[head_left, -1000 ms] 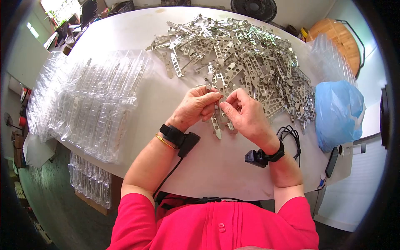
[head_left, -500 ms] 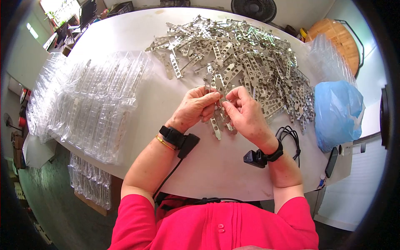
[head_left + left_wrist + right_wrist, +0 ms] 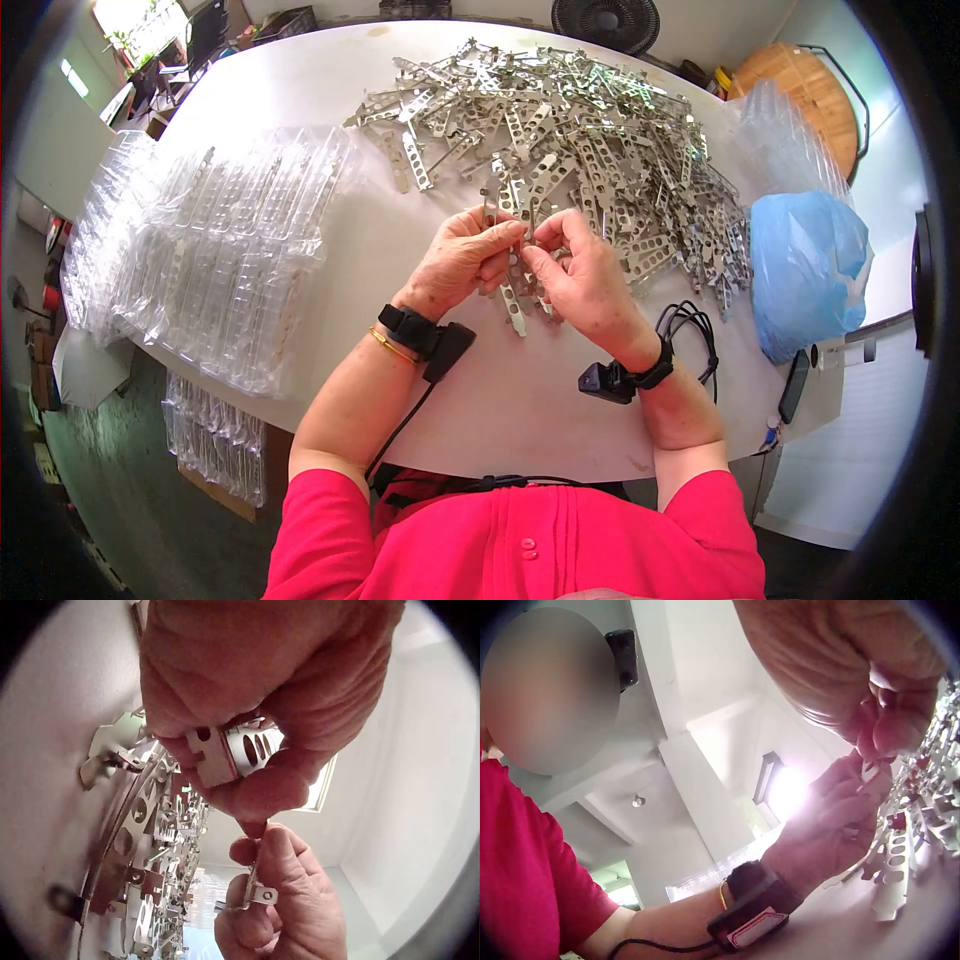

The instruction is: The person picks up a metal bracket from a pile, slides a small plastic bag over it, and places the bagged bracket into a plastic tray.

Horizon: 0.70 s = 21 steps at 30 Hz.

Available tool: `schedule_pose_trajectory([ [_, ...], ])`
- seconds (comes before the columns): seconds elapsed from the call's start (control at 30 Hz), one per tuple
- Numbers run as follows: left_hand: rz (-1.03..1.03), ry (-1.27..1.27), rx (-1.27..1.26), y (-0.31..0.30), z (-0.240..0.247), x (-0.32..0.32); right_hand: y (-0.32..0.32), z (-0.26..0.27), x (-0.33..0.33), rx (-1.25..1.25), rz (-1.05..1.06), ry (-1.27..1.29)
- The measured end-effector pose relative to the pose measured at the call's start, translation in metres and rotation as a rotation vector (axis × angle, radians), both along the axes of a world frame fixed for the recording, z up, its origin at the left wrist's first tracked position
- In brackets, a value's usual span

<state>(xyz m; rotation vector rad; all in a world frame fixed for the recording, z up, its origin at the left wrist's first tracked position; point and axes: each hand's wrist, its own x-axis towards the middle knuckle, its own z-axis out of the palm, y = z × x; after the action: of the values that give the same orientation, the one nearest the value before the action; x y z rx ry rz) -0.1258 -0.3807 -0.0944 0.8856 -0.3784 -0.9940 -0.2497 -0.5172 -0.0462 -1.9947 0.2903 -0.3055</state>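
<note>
My left hand (image 3: 465,250) grips a silver perforated metal bracket (image 3: 214,757); its bent end and round holes show between the curled fingers in the left wrist view. Close beside it, my right hand (image 3: 585,275) pinches another thin metal bracket (image 3: 264,894) between thumb and fingers, with a small holed tab sticking out. The fingertips of both hands nearly meet in front of the near edge of a big heap of similar brackets (image 3: 590,140). A loose bracket (image 3: 514,310) lies on the table just below the hands.
Clear plastic trays (image 3: 220,250), bagged and holding brackets, are stacked on the white table (image 3: 440,420) at left. A blue plastic bag (image 3: 808,275) stands at right, with a coiled black cable (image 3: 688,335) nearer the right wrist. A dark fan (image 3: 606,25) is beyond the far edge.
The hands stay together in nearly the same place, with only small movements of the right fingers and thumb. The whole head view has shifted slightly.
</note>
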Motion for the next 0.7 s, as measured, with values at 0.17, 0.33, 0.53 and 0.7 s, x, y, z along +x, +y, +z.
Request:
schedule_pose_trajectory([
  [0.17, -0.017, -0.061, 0.01, -0.002, -0.006, -0.001, 0.002, -0.002, 0.0, -0.029, 0.032, 0.045],
  [0.33, -0.035, -0.058, -0.027, -0.001, -0.005, -0.002, 0.002, -0.003, 0.001, 0.022, 0.038, 0.047],
  [0.53, -0.041, -0.099, -0.011, -0.001, -0.004, -0.003, -0.002, -0.008, 0.001, 0.01, 0.044, 0.074],
  [0.7, -0.046, -0.045, -0.097, -0.001, -0.005, -0.003, -0.005, -0.015, 0.005, 0.149, 0.029, -0.028],
])
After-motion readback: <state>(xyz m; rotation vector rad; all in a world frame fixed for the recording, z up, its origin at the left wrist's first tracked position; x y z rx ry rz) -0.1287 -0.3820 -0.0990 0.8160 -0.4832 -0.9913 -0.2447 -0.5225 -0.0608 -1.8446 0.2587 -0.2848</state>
